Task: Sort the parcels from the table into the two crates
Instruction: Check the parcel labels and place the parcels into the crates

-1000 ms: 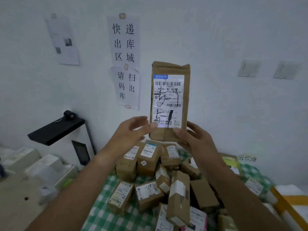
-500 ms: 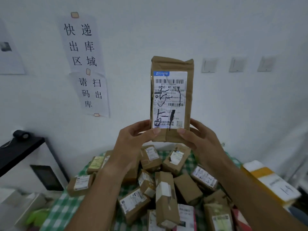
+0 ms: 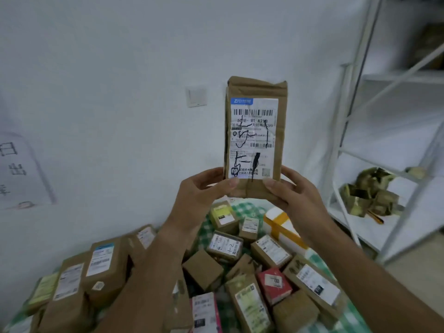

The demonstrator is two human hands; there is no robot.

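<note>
I hold a tall brown paper parcel point(image 3: 255, 131) upright in front of the wall, its white shipping label with black pen marks facing me. My left hand point(image 3: 201, 191) pinches its lower left corner, thumb on the front. My right hand point(image 3: 292, 191) grips the lower right corner the same way. Below my arms, several brown cardboard parcels point(image 3: 223, 246) with labels lie heaped on a green-checked tablecloth point(image 3: 241, 207). A red box point(image 3: 274, 284) sits among them. No crate is in view.
A white metal shelving rack point(image 3: 355, 131) stands at the right, with crumpled brown packaging point(image 3: 370, 193) on a low shelf. A white box with orange tape point(image 3: 282, 227) lies at the heap's right edge. A wall switch point(image 3: 195, 96) and paper notice point(image 3: 19, 169) hang on the wall.
My view has swung to the right: the wall notices slid left and the shelving rack came into sight. Both hands keep the same hold on the raised parcel.
</note>
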